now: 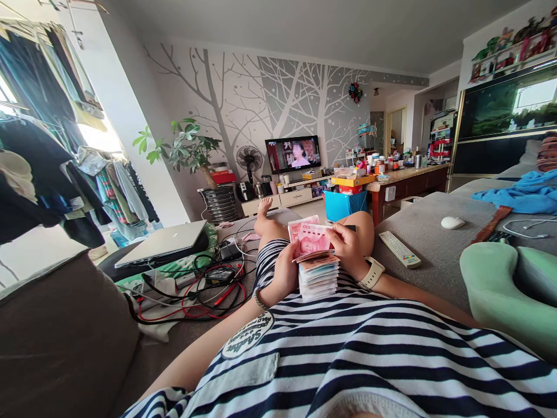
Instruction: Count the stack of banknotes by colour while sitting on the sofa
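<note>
Several red 100 banknotes (312, 239) are held up over my lap, slightly fanned. My left hand (286, 268) is closed on their lower left edge. Thumb and fingers of my right hand (348, 248) pinch the upper right corner of the front note. Just below the notes, a thick stack of folded paper (319, 280), whitish and blue at its edges with orange-brown on top, rests against my striped shirt; whether my fingers also support it is hidden. A pale watch (372, 274) is on my right wrist. Behind my right hand a small dark object shows, too covered to name.
To the left lie a closed laptop (163, 242) and tangled cables (209, 284). On the sofa at right are a remote control (399, 249), a white mouse (452, 223) and a green neck pillow (491, 278). Beyond stand a blue box (343, 206) and a cluttered table (407, 174).
</note>
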The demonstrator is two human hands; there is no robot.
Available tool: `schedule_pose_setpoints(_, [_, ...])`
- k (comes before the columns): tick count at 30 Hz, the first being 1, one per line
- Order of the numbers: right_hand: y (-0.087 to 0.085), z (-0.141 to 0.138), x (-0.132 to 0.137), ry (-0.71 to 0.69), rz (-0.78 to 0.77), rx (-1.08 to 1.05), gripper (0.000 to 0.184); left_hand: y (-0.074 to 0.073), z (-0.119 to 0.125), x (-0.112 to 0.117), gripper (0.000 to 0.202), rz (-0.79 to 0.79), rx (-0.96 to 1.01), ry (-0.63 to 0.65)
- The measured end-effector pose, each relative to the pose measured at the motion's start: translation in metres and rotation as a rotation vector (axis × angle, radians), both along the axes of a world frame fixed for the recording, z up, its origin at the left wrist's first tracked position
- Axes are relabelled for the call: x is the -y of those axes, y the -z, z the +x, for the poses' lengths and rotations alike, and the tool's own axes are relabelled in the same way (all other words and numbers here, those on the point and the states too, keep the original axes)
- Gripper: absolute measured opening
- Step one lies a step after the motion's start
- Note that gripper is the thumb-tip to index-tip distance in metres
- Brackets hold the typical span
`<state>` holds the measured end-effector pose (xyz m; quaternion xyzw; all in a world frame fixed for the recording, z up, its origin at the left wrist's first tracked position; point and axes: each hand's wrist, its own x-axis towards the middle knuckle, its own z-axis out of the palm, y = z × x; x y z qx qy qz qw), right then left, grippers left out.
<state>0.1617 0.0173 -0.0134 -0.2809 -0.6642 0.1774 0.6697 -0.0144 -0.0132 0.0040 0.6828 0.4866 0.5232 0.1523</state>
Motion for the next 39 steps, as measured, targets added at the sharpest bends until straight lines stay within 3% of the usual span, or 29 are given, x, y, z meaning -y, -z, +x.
schedule_pose_setpoints(5, [0.000,0.001,0.006,-0.049,0.026,0.014,0.044,0.002,-0.002,0.000,0.010,0.033,-0.122,0.012])
schedule_pose_setpoints(12, [-0.003,0.001,0.012,-0.076,0.046,0.020,0.044,0.006,-0.003,-0.003,0.020,0.072,-0.169,-0.022])
schedule_pose_setpoints(39, [-0.004,0.000,0.016,-0.125,0.050,0.017,0.041,0.004,-0.002,-0.001,0.019,0.066,-0.169,0.004])
